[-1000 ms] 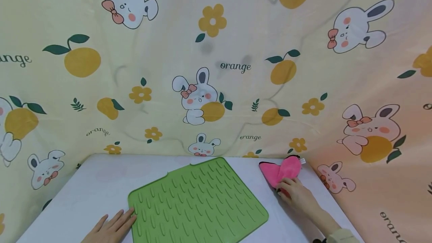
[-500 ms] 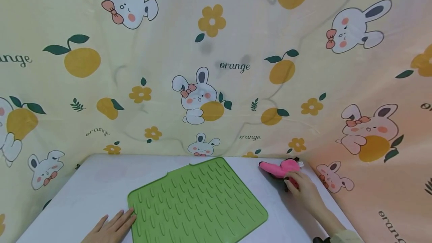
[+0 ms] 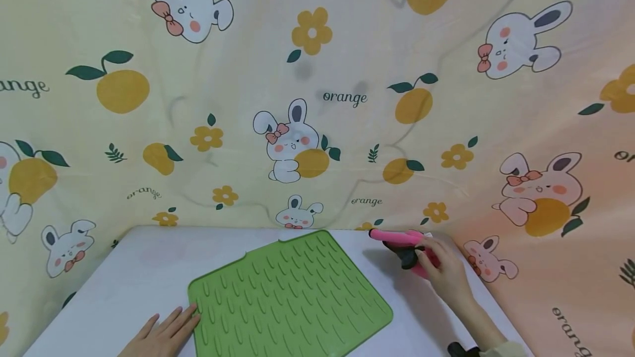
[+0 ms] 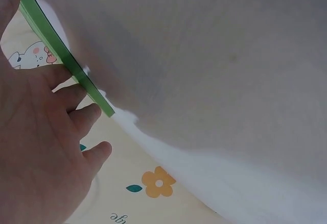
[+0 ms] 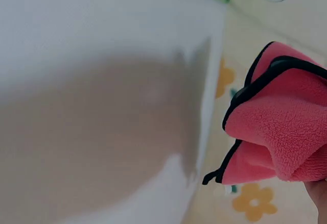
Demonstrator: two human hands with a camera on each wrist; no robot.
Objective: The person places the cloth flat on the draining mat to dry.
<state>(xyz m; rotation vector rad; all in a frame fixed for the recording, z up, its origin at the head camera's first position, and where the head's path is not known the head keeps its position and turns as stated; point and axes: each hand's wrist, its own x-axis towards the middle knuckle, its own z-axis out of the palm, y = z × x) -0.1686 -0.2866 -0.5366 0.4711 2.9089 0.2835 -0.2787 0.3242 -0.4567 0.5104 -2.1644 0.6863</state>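
Over on the right of the frame, the cloth (image 3: 396, 237) looks lifted off the desk (image 3: 124, 274), well apart from the mat (image 3: 292, 296); the right hand (image 3: 448, 274) has its grip pinched on it, so the lifting seems done, with the cloth not yet laid out or put down; at lower left, the left hand (image 3: 161, 335) has its grip spread, fingertips touching the mat's left edge; the mat lies flat, green and ridged; the cloth is bright pink and fluffy, bunched in loose folds, with black trim (image 5: 261, 83).
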